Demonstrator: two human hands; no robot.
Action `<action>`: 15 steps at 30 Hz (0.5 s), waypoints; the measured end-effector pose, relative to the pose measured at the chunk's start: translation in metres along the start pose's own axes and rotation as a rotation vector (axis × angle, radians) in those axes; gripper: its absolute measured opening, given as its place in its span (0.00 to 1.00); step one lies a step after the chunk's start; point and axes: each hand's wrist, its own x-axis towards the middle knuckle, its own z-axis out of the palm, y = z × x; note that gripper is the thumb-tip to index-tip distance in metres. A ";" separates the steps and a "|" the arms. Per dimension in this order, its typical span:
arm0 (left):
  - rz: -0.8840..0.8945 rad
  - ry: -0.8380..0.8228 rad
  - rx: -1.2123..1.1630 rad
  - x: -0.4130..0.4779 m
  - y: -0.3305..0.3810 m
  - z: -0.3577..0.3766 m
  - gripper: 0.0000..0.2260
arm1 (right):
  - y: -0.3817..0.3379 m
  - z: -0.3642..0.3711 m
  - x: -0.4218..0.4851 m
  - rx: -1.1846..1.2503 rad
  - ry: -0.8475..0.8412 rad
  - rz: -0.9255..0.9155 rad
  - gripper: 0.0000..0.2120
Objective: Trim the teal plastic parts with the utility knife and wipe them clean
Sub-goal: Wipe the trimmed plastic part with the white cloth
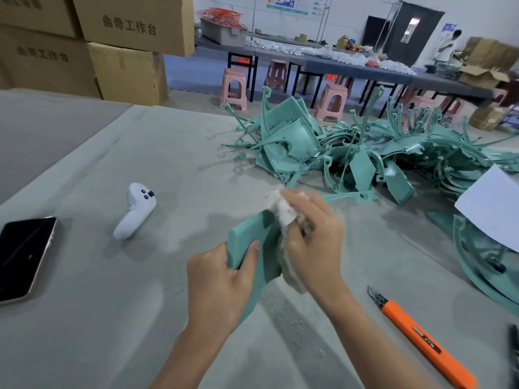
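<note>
The left hand (pixel 222 279) grips 1 teal plastic part (pixel 250 237), thumb curled over the near face and fingers wrapped behind it. The right hand (pixel 311 240) is closed around a wad of white cloth (pixel 280 210), pressing it against the part's upper right side. Both hands hold the part raised just above the grey table (pixel 112 318), in the centre of the view.

The part looks like a flat panel. Its long axis runs from near the left wrist up and away from the person, and its upper end meets the cloth.

The step in hand appears to be wiping. To do it well, the left hand would likely keep the panel steady while the cloth runs along the edges, then turn it to reach the other face.

Pale shavings (pixel 283 313) lie on the table under the hands. An orange utility knife (pixel 421 338) rests to the right, blade out and pointing away. Further back sits a pile of teal parts (pixel 365 153). To the left lie a white controller (pixel 134 211) and a phone (pixel 22 256).
</note>
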 end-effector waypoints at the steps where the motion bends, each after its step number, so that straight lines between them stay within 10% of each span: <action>1: 0.041 0.008 0.012 0.002 0.002 -0.001 0.20 | -0.008 0.003 -0.007 0.030 -0.046 -0.109 0.24; 15: 0.138 0.054 0.055 0.000 0.007 -0.007 0.17 | -0.019 0.001 -0.016 0.000 -0.068 -0.223 0.23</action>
